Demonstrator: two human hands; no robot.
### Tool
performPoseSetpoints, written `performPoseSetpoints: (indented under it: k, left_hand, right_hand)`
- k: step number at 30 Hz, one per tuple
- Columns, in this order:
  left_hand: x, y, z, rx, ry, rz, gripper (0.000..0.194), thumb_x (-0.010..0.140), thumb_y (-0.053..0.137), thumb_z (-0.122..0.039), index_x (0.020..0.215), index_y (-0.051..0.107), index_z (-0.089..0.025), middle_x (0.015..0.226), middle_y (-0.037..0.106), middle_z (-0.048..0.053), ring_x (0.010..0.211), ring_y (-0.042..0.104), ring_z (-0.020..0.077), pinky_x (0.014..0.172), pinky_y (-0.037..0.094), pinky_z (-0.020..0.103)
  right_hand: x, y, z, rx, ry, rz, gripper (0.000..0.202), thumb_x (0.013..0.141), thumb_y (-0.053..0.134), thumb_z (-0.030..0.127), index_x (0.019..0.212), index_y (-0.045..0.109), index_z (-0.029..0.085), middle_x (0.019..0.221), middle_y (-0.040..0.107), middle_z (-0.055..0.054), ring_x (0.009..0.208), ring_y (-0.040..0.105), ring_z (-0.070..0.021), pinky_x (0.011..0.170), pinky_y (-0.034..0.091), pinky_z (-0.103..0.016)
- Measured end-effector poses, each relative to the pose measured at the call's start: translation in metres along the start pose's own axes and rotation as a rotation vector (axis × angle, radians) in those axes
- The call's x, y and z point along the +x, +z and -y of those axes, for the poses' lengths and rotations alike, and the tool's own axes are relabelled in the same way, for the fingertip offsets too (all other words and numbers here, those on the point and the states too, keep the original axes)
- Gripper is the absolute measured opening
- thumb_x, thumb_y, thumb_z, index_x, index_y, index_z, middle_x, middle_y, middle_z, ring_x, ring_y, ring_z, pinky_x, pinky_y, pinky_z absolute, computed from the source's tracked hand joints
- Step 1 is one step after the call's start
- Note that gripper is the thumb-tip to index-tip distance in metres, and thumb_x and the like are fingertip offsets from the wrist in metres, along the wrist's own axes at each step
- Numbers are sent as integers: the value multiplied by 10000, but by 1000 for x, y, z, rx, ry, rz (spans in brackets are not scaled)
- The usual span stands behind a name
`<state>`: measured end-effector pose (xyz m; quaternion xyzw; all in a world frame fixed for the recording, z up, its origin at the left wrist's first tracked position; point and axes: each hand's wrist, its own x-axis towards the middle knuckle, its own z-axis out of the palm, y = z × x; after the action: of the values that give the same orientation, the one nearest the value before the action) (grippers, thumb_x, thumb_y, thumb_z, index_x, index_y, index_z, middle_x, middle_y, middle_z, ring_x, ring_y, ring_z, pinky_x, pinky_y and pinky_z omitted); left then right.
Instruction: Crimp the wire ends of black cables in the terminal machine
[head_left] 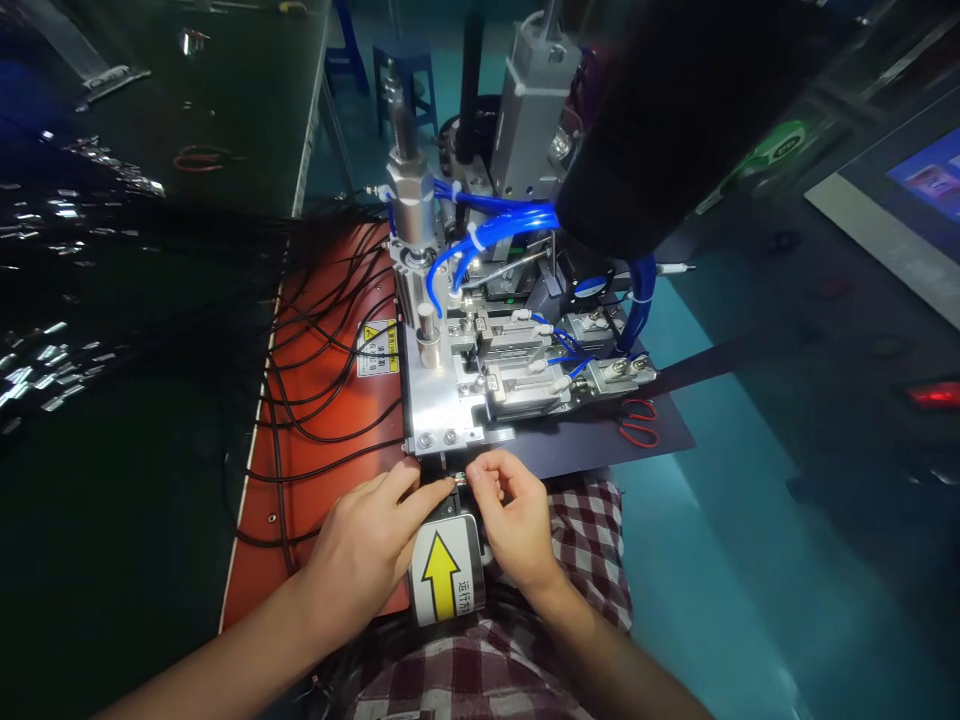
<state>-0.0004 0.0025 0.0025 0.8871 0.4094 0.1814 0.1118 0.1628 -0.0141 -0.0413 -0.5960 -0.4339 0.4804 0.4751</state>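
Observation:
At the front edge of a metal assembly machine [442, 400], my two hands meet over a small silver metal piece [460, 480]. My right hand [517, 515] is closed, its thumb and forefinger pinched at the piece's right side. From the left, my left hand [367, 535] reaches in with curled fingers, and one fingertip touches the piece's left side. What lies under those curled fingers is hidden. Just below the fingertips sits a rounded part with a white label [442, 570] bearing a yellow arrow that points at the machine.
Black cables [330, 435] trail over the orange mat [330, 400] on the left, towards a blurred heap with shiny metal ends [52, 370]. Blue air tubes [502, 220] arch over the machine. Red-handled scissors [639, 424] lie right of it. A screen [930, 165] stands far right.

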Motion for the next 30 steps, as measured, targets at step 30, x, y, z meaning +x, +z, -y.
performPoseSetpoints:
  k: [30]
  left_hand:
    - [1, -5, -1, -126, -61, 63, 241, 849, 427, -60, 1007, 595, -129, 809, 634, 56, 719, 613, 177, 635, 523, 285]
  right_hand:
    - [7, -6, -2, 166, 77, 190, 207, 871, 527, 317, 713, 495, 188, 577, 381, 61, 493, 334, -97, 461, 274, -224]
